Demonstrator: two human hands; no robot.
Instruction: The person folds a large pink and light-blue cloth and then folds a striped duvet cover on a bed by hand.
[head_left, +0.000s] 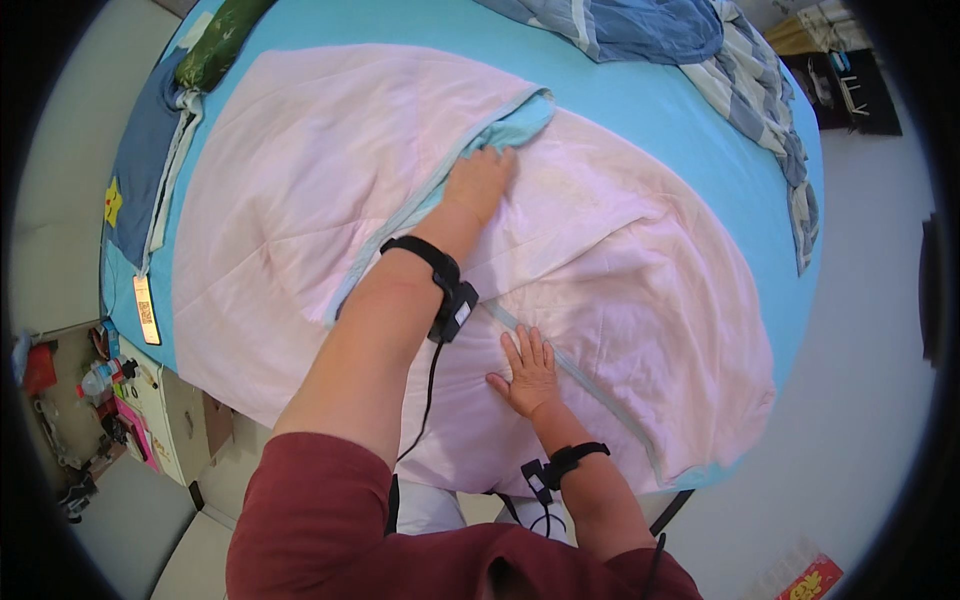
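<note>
A pale pink quilt (300, 172) with grey-blue edging is spread over the bed before me, with several creases and folded layers. My left hand (480, 180) reaches far forward onto it, beside a folded edge where turquoise fabric (517, 127) shows. Its fingertips are bent down against the cloth; whether they pinch it is hidden. Closer to my body, my right hand (531, 379) rests palm down on the quilt with fingers apart. Its fingertips lie by a second strip of grey-blue edging (600, 394).
Under the quilt is a light blue bed sheet (637, 112). A blue pillow (146, 172), a green pillow (217, 56) and a lit phone (147, 310) lie leftward. A crumpled patterned cover (750, 97) is at the far right. A cluttered bedside cabinet (184, 420) stands left.
</note>
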